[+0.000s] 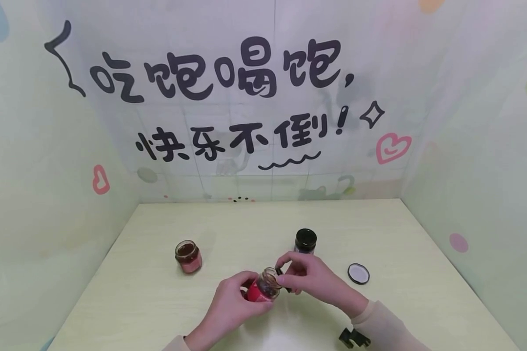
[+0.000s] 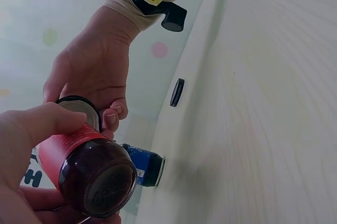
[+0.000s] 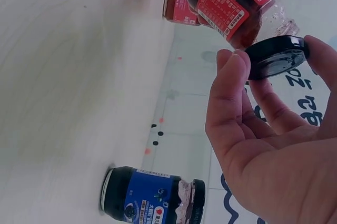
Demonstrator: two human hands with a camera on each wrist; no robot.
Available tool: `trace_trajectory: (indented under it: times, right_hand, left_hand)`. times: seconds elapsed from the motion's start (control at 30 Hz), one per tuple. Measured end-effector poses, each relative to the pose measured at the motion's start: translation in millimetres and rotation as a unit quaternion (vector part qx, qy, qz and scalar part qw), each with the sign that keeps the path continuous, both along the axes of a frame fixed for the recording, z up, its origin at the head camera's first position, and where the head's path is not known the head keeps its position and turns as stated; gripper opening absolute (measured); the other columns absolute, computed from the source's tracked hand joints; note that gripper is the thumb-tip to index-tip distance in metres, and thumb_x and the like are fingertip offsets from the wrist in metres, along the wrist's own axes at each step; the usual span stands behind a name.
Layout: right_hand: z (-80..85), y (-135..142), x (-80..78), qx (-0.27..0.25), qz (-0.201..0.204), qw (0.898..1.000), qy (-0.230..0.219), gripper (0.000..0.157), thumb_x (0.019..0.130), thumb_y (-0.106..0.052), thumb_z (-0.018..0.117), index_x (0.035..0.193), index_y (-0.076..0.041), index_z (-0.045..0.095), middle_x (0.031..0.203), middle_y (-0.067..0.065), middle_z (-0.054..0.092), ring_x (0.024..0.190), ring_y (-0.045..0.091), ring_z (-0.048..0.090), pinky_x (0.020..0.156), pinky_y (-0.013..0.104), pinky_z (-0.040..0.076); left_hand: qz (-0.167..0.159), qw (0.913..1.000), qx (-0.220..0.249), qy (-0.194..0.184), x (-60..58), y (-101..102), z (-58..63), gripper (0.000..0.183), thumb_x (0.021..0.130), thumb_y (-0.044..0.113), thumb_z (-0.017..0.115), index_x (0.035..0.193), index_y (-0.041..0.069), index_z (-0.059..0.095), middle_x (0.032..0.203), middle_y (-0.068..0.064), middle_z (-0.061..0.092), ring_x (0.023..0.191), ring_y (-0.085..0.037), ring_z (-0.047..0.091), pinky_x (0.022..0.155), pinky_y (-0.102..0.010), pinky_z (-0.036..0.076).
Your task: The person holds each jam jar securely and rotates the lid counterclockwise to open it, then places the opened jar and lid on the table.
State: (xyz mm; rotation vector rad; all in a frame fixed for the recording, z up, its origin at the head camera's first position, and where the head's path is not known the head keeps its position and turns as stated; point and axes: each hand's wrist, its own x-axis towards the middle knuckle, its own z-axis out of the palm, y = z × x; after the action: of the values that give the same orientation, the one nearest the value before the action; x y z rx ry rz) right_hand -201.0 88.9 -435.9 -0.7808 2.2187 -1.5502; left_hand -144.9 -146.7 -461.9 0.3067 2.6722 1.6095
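My left hand (image 1: 228, 298) grips a glass jar (image 1: 261, 291) with a red label, tilted over the table with its open mouth toward the right hand. Dark contents show inside the jar. With thumb and fingertips, my right hand (image 1: 316, 282) pinches a black jar lid (image 3: 277, 57) by its rim. In the right wrist view the lid is off the jar, right beside the glass mouth. The left wrist view shows the jar's dark base and the lid's pale inner side.
An open jar (image 1: 190, 262) with a pinkish-red label stands at the left. Behind my right hand stands a blue-labelled jar (image 3: 147, 199), its black lid on. Another lid (image 1: 358, 273) lies white side up at the right. A printed cloth wall (image 1: 211, 185) borders the table's back.
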Motion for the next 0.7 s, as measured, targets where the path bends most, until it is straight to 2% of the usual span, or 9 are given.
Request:
trace_trajectory:
  times: [0.2,0.47,0.7]
  right_hand:
    - [-3.1,7,0.1,0.008,0.002,1.000,-0.006,0.030,0.091,-0.030,0.076,0.117,-0.017,0.065,0.085,0.007,0.071,0.070,0.025,0.066,0.067,0.044,0.057]
    - [-8.8,19,-0.7,0.013,-0.008,1.000,0.001,0.035,0.086,-0.026,0.081,0.117,-0.023,0.065,0.095,0.003,0.071,0.086,0.024,0.067,0.076,0.033,0.056]
    - [-11.0,30,-1.8,0.014,-0.018,1.000,-0.004,0.040,0.083,-0.022,0.083,0.118,-0.018,0.064,0.100,0.007,0.069,0.087,0.026,0.067,0.079,0.032,0.056]
  left_hand:
    - [0.012,0.9999,-0.005,-0.006,-0.8,-2,-0.1,0.051,0.069,0.034,0.091,0.112,0.016,0.069,0.102,0.000,0.068,0.077,-0.014,0.066,0.072,-0.027,0.055]
    - [0.042,0.9991,0.000,-0.008,-4.2,-10,-2.1,0.051,0.068,0.030,0.092,0.112,0.018,0.068,0.106,-0.002,0.069,0.081,-0.014,0.066,0.079,-0.036,0.053]
    - [0.071,0.9974,-0.002,-0.005,-5.3,-19,-3.4,0.053,0.067,0.026,0.093,0.113,0.017,0.068,0.108,-0.004,0.069,0.084,-0.013,0.066,0.079,-0.036,0.053]
